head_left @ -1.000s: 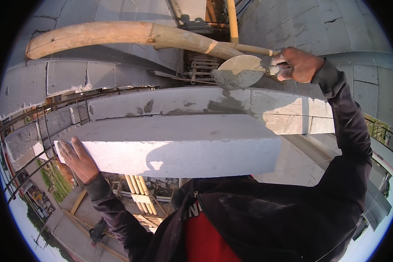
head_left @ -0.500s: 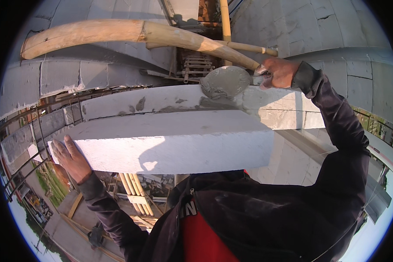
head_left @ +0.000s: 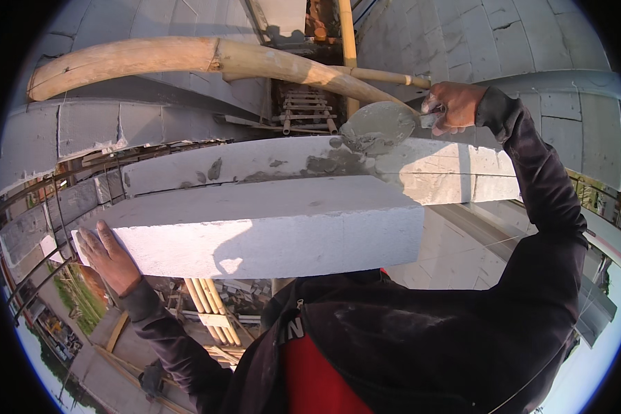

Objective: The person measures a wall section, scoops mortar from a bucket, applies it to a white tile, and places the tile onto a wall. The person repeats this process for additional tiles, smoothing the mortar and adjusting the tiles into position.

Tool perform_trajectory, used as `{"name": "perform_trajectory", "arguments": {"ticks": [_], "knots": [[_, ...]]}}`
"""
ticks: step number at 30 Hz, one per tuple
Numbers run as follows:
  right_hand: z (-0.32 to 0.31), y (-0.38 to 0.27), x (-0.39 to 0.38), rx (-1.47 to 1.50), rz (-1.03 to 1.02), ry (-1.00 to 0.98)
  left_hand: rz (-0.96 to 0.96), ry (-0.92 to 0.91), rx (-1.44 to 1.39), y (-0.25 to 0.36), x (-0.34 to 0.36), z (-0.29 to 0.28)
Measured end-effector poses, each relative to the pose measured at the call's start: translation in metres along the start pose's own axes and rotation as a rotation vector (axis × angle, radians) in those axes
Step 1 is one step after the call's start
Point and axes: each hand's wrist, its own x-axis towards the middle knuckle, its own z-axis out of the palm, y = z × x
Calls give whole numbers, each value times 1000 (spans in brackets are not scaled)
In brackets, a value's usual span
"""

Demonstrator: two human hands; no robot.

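A long pale lightweight concrete block [head_left: 269, 238] lies in front of me, its near face in sunlight. My left hand [head_left: 108, 257] rests flat against the block's left end, fingers stretched out. In my right hand [head_left: 452, 108] is the handle of a trowel [head_left: 379, 124], its round blade coated with grey mortar. The blade hovers at the top of the block wall [head_left: 455, 162] behind the loose block. Wet mortar [head_left: 338, 160] is smeared on that wall just under and left of the blade. My fingers hide most of the handle.
A thick curved bamboo pole [head_left: 152, 62] crosses beyond the wall, with an upright bamboo pole [head_left: 348, 48] behind it. A bamboo ladder [head_left: 308, 109] stands farther down. Thin metal bars [head_left: 56, 200] stick up at the left. Bundled bamboo [head_left: 212, 307] shows below the block.
My right hand and the trowel have moved a little to the right along the wall, leaving more smeared mortar in sight. My left hand stays on the block's end.
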Motion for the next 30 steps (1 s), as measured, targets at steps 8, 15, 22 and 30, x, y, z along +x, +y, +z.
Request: {"name": "perform_trajectory", "arguments": {"ticks": [8,15,22,30], "knots": [[23,1,9,56,48,-168,333,23,387,-27,0,4],[1,-5,-20,203,-1,74,-32,0,-38,-5,0,1],[6,-6,-9,69,77,-21,-135,-6,-111,19,3,-10],[34,-57,23,-20,-117,-117,-82,12,-84,6,2,-3]]}}
